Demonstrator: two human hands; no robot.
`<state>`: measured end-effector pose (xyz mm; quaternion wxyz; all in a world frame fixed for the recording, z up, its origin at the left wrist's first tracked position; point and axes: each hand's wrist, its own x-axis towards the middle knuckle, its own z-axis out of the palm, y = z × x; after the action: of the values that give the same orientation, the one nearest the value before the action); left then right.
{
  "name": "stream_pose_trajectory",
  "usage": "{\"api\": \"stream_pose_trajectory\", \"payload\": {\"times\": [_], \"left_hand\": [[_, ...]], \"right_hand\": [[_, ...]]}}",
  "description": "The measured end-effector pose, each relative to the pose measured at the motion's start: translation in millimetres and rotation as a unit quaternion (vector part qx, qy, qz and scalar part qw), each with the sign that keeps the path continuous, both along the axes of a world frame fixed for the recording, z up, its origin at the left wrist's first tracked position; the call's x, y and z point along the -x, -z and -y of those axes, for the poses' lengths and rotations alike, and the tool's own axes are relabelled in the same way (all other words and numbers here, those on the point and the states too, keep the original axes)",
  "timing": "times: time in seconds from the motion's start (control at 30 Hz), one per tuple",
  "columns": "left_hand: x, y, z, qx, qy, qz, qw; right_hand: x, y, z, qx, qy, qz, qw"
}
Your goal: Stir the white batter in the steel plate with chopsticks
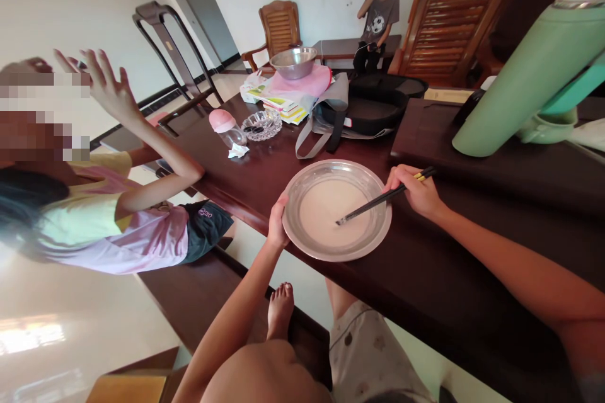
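Head view: metal basin [293,217] on a dark table [265,189], near its edge; pale liquid [326,208] inside.
Left hand [278,221]: gripping basin's left rim.
Right hand [418,192]: pinching black chopsticks [373,203], tips in liquid.
Beyond basin: black bag [371,114], its grey strap [322,143] looping down just beside the far rim; farther back, second metal bowl [293,66].
Left of bag: glass dish [262,126], pink-capped bottle [231,133], crumpled tissue [237,150].
Flask side: green flask [524,82] on raised surface [425,132], beyond right hand.
Table edge: seated person [118,220] on left, elbow near it; bare tabletop from there to basin.
Surfaces: basin round, smooth, wide-rimmed; dish clear, faceted; chopsticks slim, yellow-banded; table glossy.
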<state>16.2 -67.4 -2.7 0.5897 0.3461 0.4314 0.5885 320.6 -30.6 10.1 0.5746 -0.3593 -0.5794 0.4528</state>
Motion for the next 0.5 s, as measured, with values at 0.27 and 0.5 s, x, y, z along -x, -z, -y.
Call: {"api": "stream_pose_trajectory", "payload": {"times": [0.27,0.5], "left_hand": [[-1.4,-1.6,-0.5,-0.001,0.004,-0.003,1.0],[-2.2,-4.1,0.2,0.005,-0.005,-0.017,1.0]], "right_hand": [[0.6,1.7,-1.3,-0.003,0.016,-0.015,1.0],[0.6,-0.6,-1.1,-0.006,0.022,0.006,1.0]]}}
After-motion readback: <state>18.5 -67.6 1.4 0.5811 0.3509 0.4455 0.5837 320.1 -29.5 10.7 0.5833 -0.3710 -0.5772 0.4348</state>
